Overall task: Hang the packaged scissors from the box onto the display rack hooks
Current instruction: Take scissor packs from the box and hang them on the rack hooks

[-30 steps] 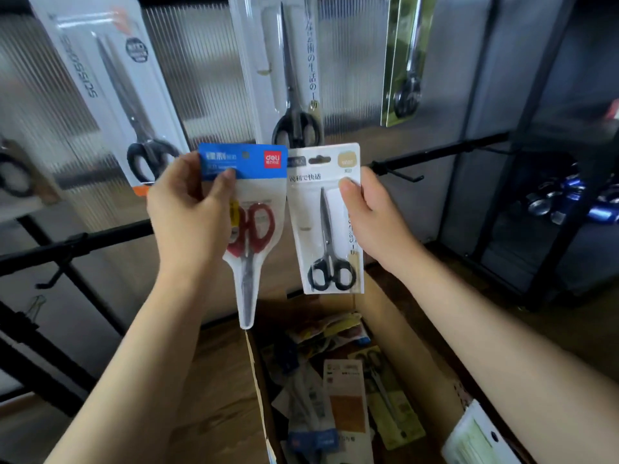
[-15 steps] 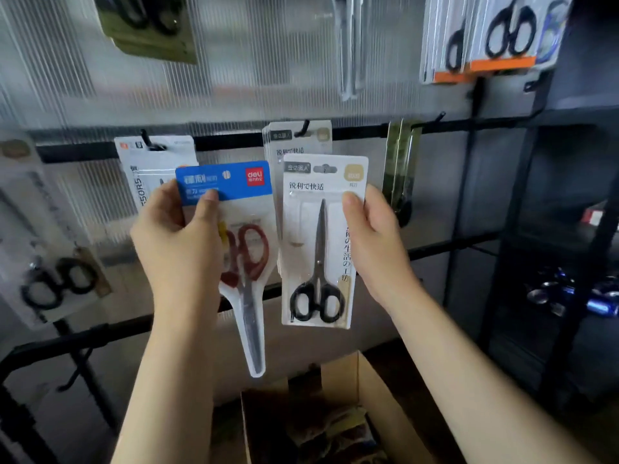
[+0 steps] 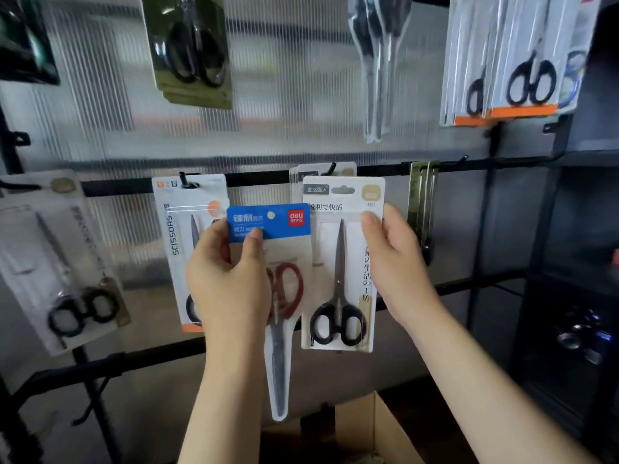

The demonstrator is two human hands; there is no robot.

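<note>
My left hand [image 3: 227, 283] grips a pack of red-handled scissors [image 3: 281, 296] by its blue header card. My right hand [image 3: 398, 259] holds a white-carded pack of black-handled scissors [image 3: 338, 262] by its right edge. That white pack's top slot sits just below and in front of a rack hook [image 3: 331, 167] on the middle black bar [image 3: 261, 179], where a like pack hangs behind it. The open cardboard box [image 3: 382, 426] shows at the bottom edge.
Another white scissors pack [image 3: 174, 236] hangs on a hook left of my hands. More packs hang above: olive [image 3: 191, 51], clear [image 3: 378, 61] and orange-edged [image 3: 509, 58]. An olive pack [image 3: 422, 202] hangs to the right. A lower black bar [image 3: 100, 366] crosses below.
Both hands have lifted their packs a little and moved closer to the middle bar. The view has tilted upward, so the box has dropped almost out of sight.
</note>
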